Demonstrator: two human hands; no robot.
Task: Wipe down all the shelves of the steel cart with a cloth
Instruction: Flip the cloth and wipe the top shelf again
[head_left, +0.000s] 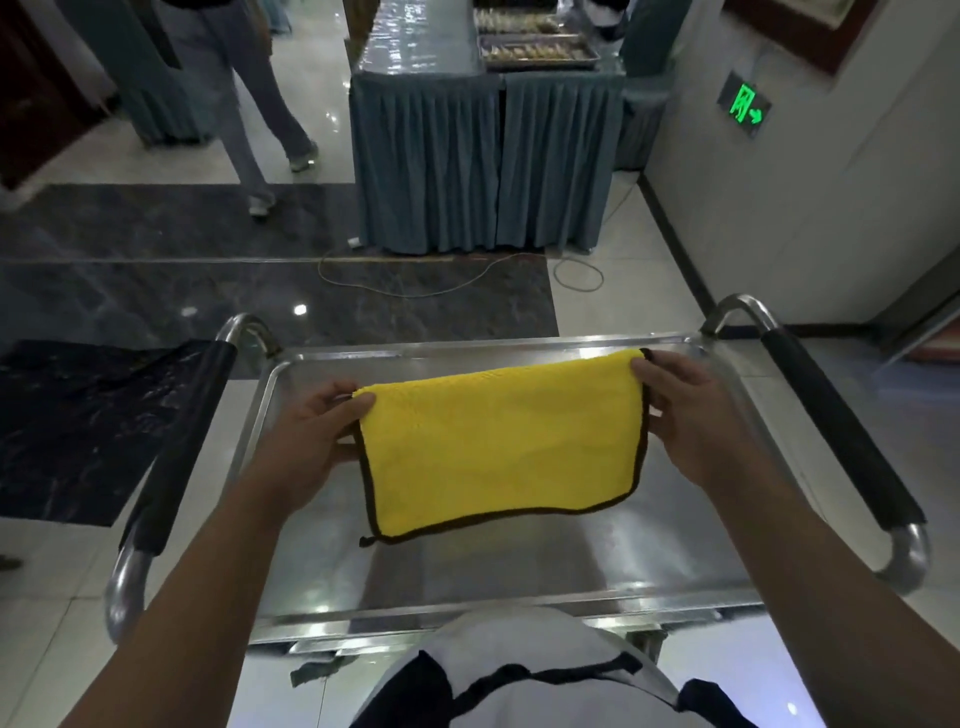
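Head view: hands (498, 421) stretch yellow cloth (501, 449) over cart (519, 571).

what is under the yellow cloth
The steel cart's top shelf shows bare around the yellow cloth, which the left hand and right hand hold. The patch beneath is hidden.

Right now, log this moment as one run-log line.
stage: wiping not begun | left hand: pinches yellow cloth | right hand: pinches cloth | cloth: spread over top shelf

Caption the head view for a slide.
Both hands, left hand and right hand, hold a yellow cloth over the cart's top shelf.
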